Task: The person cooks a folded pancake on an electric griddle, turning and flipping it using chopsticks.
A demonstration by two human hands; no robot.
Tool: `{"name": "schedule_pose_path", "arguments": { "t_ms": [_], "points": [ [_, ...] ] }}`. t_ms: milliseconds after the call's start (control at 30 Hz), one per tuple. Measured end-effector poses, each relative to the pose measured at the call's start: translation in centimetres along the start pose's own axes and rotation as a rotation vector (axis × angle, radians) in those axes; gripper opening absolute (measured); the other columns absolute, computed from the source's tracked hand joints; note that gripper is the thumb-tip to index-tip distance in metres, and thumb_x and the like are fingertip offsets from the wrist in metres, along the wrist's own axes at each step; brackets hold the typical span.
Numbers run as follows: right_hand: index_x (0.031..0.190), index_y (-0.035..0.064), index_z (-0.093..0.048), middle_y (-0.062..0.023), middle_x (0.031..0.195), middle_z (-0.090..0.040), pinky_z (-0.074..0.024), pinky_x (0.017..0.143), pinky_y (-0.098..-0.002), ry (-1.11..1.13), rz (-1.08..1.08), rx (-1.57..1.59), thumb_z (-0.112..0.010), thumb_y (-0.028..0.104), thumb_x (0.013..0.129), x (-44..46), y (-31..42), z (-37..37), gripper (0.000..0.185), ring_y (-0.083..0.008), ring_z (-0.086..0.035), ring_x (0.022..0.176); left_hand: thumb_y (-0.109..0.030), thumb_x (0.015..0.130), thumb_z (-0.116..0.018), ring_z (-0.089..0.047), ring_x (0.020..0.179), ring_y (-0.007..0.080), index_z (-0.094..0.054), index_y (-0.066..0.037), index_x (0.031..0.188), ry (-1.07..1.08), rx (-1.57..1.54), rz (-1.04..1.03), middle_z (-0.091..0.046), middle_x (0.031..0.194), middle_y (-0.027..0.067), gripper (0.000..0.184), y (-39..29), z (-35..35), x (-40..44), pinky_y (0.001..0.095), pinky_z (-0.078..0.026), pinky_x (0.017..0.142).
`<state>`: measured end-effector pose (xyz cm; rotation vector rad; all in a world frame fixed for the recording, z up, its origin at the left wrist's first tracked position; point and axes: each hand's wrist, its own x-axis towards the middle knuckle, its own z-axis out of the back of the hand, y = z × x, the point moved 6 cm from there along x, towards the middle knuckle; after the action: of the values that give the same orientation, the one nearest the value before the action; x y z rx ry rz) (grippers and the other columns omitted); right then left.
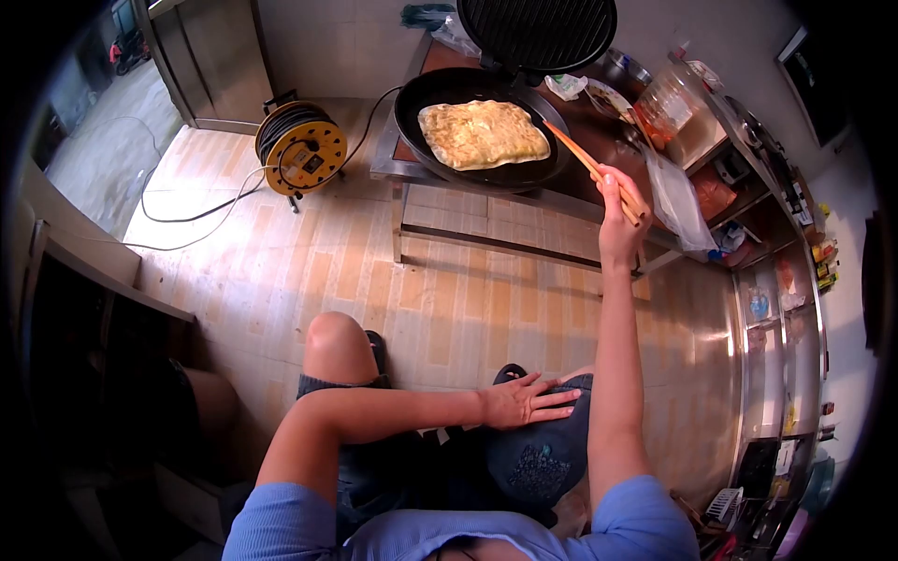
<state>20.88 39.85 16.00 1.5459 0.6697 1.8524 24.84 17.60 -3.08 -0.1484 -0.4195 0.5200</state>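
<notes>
A browned, roughly square flatbread (pixel 484 135) lies flat in a round black electric pan (pixel 426 93), whose ridged lid (pixel 538 33) stands raised behind it. My right hand (pixel 621 210) grips a pair of wooden chopsticks (pixel 585 161) near their rear ends. Their tips are close together over the pan's right rim, beside the flatbread's right edge and apart from it. My left hand (pixel 528 402) rests on my right thigh, palm down, with its fingers spread and nothing in them.
The pan stands on a metal-framed table (pixel 440 175). A yellow cable reel (pixel 304 150) is on the tiled floor at the left. Bowls (pixel 629 70), a clear plastic container (pixel 669 107) and plastic bags (pixel 675 201) are at the right, near shelves (pixel 762 309). Another person's knee (pixel 213 397) shows at left.
</notes>
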Motion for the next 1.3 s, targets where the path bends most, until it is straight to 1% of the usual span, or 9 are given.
{"name": "schedule_pose_path", "arguments": {
  "t_ms": [200, 233, 533, 733, 833, 967, 1033, 1100, 1300],
  "points": [
    [0.084, 0.0012, -0.065, -0.005, 0.074, -0.064, -0.0467, 0.065, -0.0228, 0.092, 0.032, 0.024, -0.057, 0.013, 0.084, 5.1, -5.0, -4.5, 0.015, -0.0119, -0.061, 0.07, -0.015, 0.084, -0.036, -0.023, 0.129, 0.0336, -0.013, -0.019, 0.137, 0.04, -0.02, 0.001, 0.001, 0.147, 0.0085, 0.058, 0.0, 0.1, 0.3, 0.0503, -0.025, 0.102],
    [0.084, 0.0021, -0.065, -0.0066, 0.073, -0.064, -0.0466, 0.064, -0.0235, 0.146, 0.005, -0.087, -0.056, 0.015, 0.083, 5.2, -5.8, -5.0, 0.015, -0.0127, -0.062, 0.07, -0.014, 0.084, -0.036, -0.023, 0.129, 0.0335, -0.014, -0.019, 0.138, 0.048, -0.03, 0.004, 0.001, 0.147, 0.0081, 0.059, 0.0, 0.1, 0.3, 0.0504, -0.025, 0.102],
    [0.081, 0.0035, -0.065, -0.0065, 0.069, -0.063, -0.0468, 0.064, -0.0247, 0.17, 0.05, -0.1, -0.056, 0.018, 0.082, 7.1, -7.4, -7.3, 0.017, -0.0132, -0.061, 0.067, -0.015, 0.083, -0.038, -0.022, 0.13, 0.0329, -0.011, -0.02, 0.138, 0.078, -0.018, 0.032, 0.002, 0.148, 0.0068, 0.062, 0.0, 0.3, -0.2, 0.051, -0.025, 0.102],
    [0.082, 0.0018, -0.065, -0.0053, 0.07, -0.064, -0.0472, 0.065, -0.0239, 0.211, 0.041, -0.225, -0.056, 0.015, 0.082, 7.7, -6.4, -7.8, 0.016, -0.0117, -0.061, 0.069, -0.015, 0.084, -0.037, -0.022, 0.13, 0.033, -0.011, -0.021, 0.138, 0.096, -0.018, 0.046, 0.003, 0.148, 0.0059, 0.059, -0.1, 0.4, -0.2, 0.0511, -0.025, 0.102],
    [0.084, 0.0001, -0.066, -0.0038, 0.073, -0.065, -0.0473, 0.065, -0.0222, 0.161, 0.061, 0.054, -0.056, 0.012, 0.082, 8.2, -4.6, -8.8, 0.016, -0.0109, -0.061, 0.07, -0.014, 0.085, -0.036, -0.023, 0.129, 0.0331, -0.012, -0.021, 0.138, 0.02, 0.007, 0.021, 0.003, 0.148, 0.0061, 0.058, 0.0, -0.2, -0.2, 0.0515, -0.027, 0.101],
    [0.084, -0.0006, -0.066, -0.0027, 0.076, -0.064, -0.0463, 0.066, -0.0205, 0.337, -0.016, 0.258, -0.056, 0.012, 0.083, 5.2, 0.6, -13.4, 0.016, -0.0095, -0.06, 0.071, -0.014, 0.085, -0.036, -0.025, 0.128, 0.0331, -0.012, -0.021, 0.138, 0.023, -0.005, 0.013, 0.001, 0.147, 0.0062, 0.058, -0.1, -0.2, 0.1, 0.0517, -0.028, 0.1],
    [0.083, -0.0008, -0.066, -0.0027, 0.076, -0.065, -0.046, 0.066, -0.0204, 0.377, -0.001, 0.133, -0.056, 0.012, 0.083, 4.1, 0.9, -15.0, 0.016, -0.0096, -0.06, 0.071, -0.015, 0.085, -0.036, -0.026, 0.128, 0.033, -0.012, -0.021, 0.138, 0.052, -0.005, 0.006, 0.001, 0.147, 0.0062, 0.058, -0.1, 0.1, 0.2, 0.0518, -0.028, 0.1],
    [0.083, 0.0008, -0.066, -0.004, 0.076, -0.065, -0.0463, 0.066, -0.0207, 0.406, -0.066, 0.19, -0.057, 0.012, 0.082, 3.1, -0.5, -16.4, 0.014, -0.0095, -0.06, 0.071, -0.015, 0.085, -0.036, -0.027, 0.127, 0.033, -0.012, -0.021, 0.138, 0.035, -0.02, 0.008, 0.0, 0.147, 0.0063, 0.059, 0.0, 0.2, 0.2, 0.0519, -0.028, 0.1],
    [0.083, -0.0008, -0.066, -0.0044, 0.077, -0.065, -0.0468, 0.067, -0.0213, 0.379, 0.006, 0.115, -0.056, 0.011, 0.082, 2.1, 0.5, -16.0, 0.016, -0.0105, -0.061, 0.072, -0.015, 0.085, -0.036, -0.027, 0.127, 0.0326, -0.011, -0.021, 0.138, 0.049, -0.018, 0.012, 0.0, 0.147, 0.0063, 0.059, -0.3, 0.3, 0.2, 0.0518, -0.027, 0.101]
  ]
}}
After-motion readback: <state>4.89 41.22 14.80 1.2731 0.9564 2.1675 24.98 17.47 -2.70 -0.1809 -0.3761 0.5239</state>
